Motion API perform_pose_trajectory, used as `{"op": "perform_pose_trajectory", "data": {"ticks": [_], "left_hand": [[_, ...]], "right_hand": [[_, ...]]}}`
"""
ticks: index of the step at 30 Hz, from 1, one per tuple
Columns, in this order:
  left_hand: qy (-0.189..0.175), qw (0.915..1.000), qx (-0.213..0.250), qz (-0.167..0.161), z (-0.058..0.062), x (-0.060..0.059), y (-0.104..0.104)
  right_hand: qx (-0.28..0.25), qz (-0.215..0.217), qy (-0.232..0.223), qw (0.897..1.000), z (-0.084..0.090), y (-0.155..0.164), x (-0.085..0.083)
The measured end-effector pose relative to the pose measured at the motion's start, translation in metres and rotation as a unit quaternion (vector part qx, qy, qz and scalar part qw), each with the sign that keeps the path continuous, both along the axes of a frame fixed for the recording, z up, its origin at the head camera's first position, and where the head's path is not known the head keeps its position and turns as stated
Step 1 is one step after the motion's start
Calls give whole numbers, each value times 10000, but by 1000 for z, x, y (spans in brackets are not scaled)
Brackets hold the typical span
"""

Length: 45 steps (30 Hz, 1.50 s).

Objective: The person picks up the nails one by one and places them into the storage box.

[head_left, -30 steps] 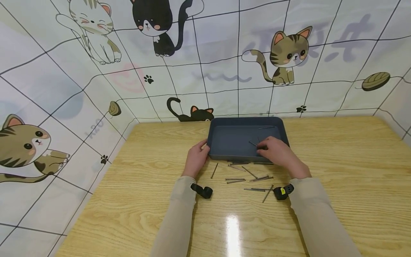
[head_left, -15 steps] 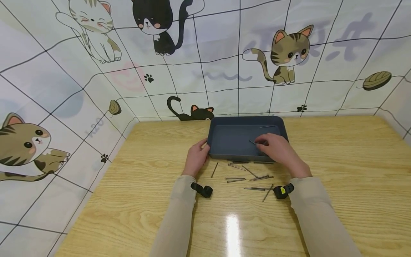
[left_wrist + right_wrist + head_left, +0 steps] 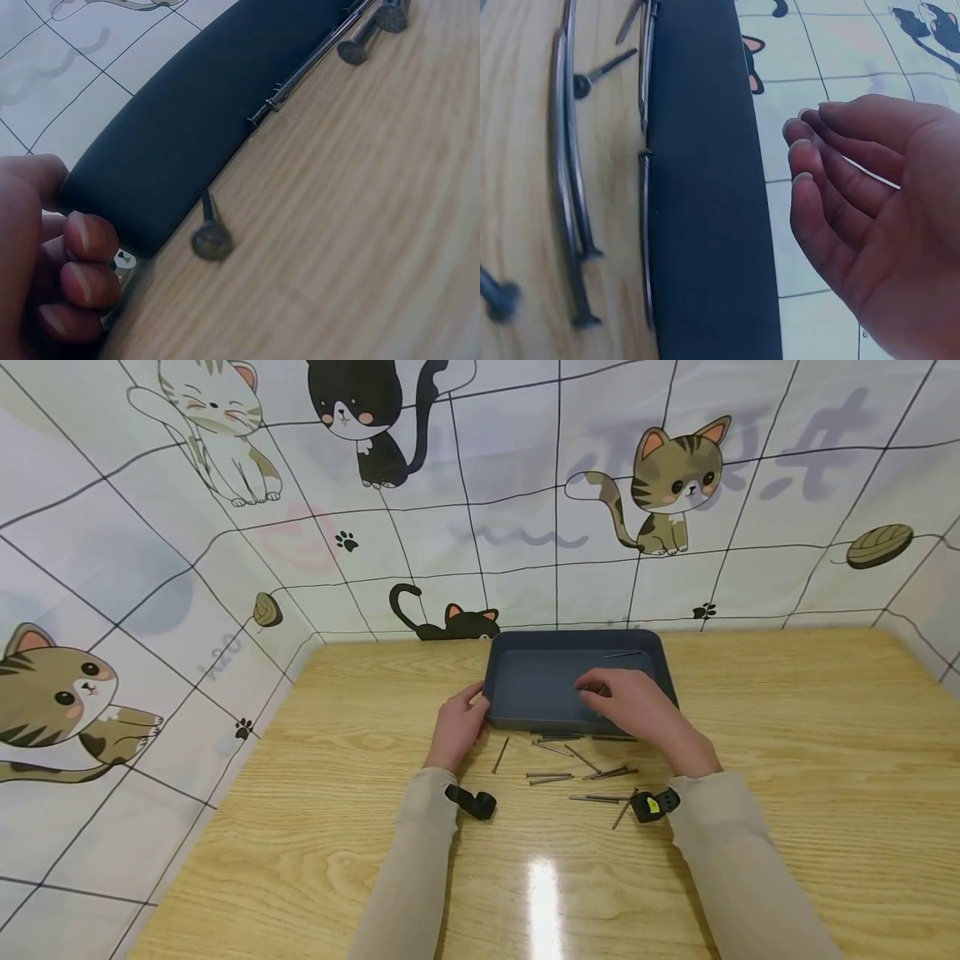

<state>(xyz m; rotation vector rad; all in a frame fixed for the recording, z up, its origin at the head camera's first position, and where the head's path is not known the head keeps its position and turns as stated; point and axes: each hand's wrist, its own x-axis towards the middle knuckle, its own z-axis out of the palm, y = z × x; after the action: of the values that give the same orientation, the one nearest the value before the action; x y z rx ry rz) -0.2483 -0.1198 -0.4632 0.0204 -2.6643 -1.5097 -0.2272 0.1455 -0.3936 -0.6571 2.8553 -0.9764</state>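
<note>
In the head view a dark blue-grey tray [image 3: 536, 681] stands against the back wall. My left hand [image 3: 459, 727] grips its left front corner; the left wrist view shows curled fingers [image 3: 91, 236] at that corner. My right hand [image 3: 633, 702] hovers over the right half of the tray, fingers bent and thumb near the fingertips. No nail shows between them in the right wrist view, where the hand [image 3: 885, 202] has a gap inside its curve. One nail [image 3: 622, 654] lies along the tray's back right. The tray floor under the right hand is hidden.
Several loose nails [image 3: 550, 776] lie on the wooden table [image 3: 315, 827] in front of the tray, some against its front wall. A single nail [image 3: 500, 755] lies near the left hand. A cat-print sheet [image 3: 525, 535] covers the walls close behind the tray.
My right hand has shifted left over the tray with its fingers less closed together. The nail seen by its fingertips earlier is now out of sight. The left hand stays put.
</note>
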Motion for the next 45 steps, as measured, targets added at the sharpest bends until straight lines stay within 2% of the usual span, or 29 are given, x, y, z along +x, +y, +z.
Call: {"op": "perform_pose_trajectory", "data": {"ticks": [9,16,20,23,28,37,45], "left_hand": [[-45,10000,-22,-4,1,1,0],[29,10000,-82,-28,2,0,0],[-6,9999,-108,-46,1,0,0],[-17,9999,-114,-49,1,1,0],[9,9999,-118,-60,0,0,-1],[-9,9999,-138,-52,-1,0,-1],[-2,9999,-127,3,0,0,-1]], "right_hand": [[36,440,13,9990,-2,-20,5],[219,1144,-346,9926,1,-35,7],[241,1462,-719,9864,0,-38,10],[229,1520,-847,9845,0,-41,12],[309,1506,-798,9849,2,-46,14],[690,1708,-800,9796,-5,-51,14],[1118,1811,-1253,9690,-8,-54,16]]}}
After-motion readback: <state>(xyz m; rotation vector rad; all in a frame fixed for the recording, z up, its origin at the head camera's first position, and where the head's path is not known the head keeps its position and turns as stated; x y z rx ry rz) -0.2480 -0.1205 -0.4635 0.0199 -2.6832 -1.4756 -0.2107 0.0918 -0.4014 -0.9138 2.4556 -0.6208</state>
